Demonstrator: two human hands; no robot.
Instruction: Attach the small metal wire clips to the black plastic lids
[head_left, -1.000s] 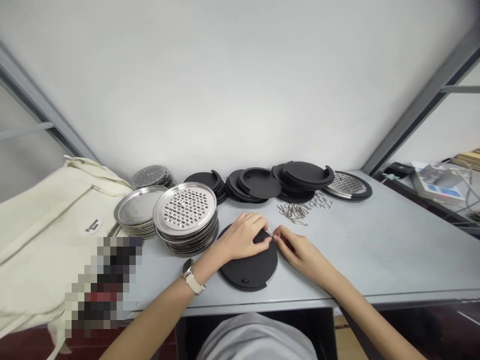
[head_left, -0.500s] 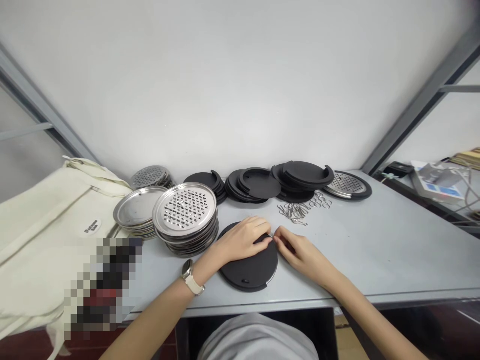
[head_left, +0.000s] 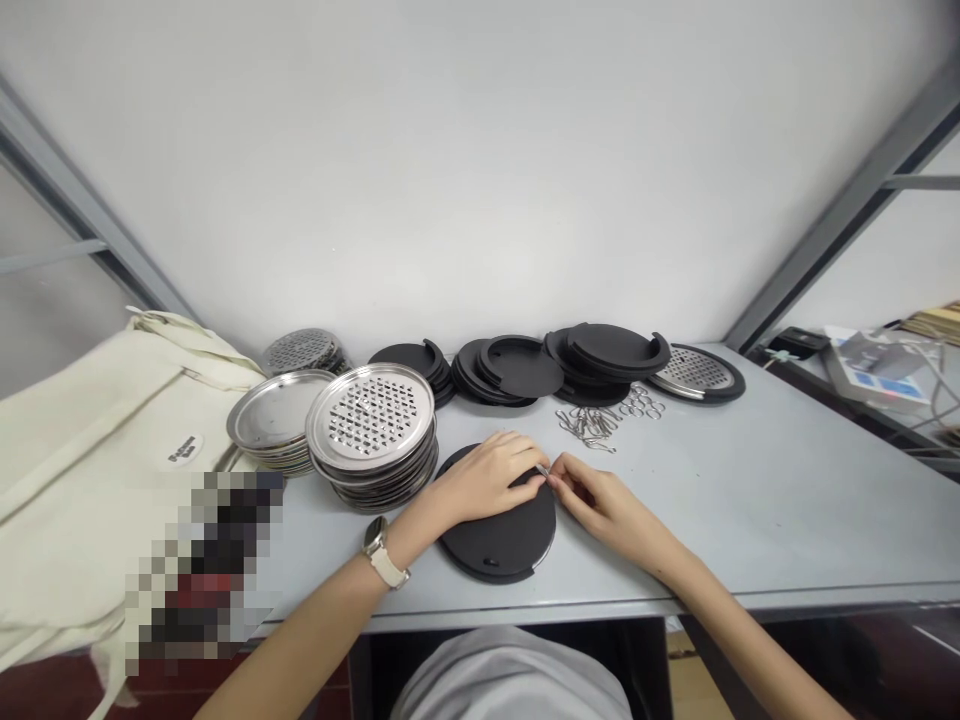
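Observation:
A round black disc [head_left: 499, 545] lies flat near the table's front edge, with a thin silvery line along its right rim. My left hand [head_left: 499, 478] rests on its upper part, thumb and fingers closed at the upper right rim. Fingertips of my right hand [head_left: 589, 495] are pinched at the same spot from the right, just beside the left fingertips. A small shiny metal piece [head_left: 542, 469] shows between the two hands; its far end is hidden by the fingers. Left of the disc stands a stack of perforated metal grater discs [head_left: 373, 418].
Plain metal discs [head_left: 277, 412] and more graters [head_left: 300, 350] stand at the left, beside a cream bag [head_left: 97, 440]. Along the wall are black disc stacks [head_left: 525, 368], metal hooks [head_left: 589, 425], rings [head_left: 643, 402] and a black-rimmed grater [head_left: 697, 372].

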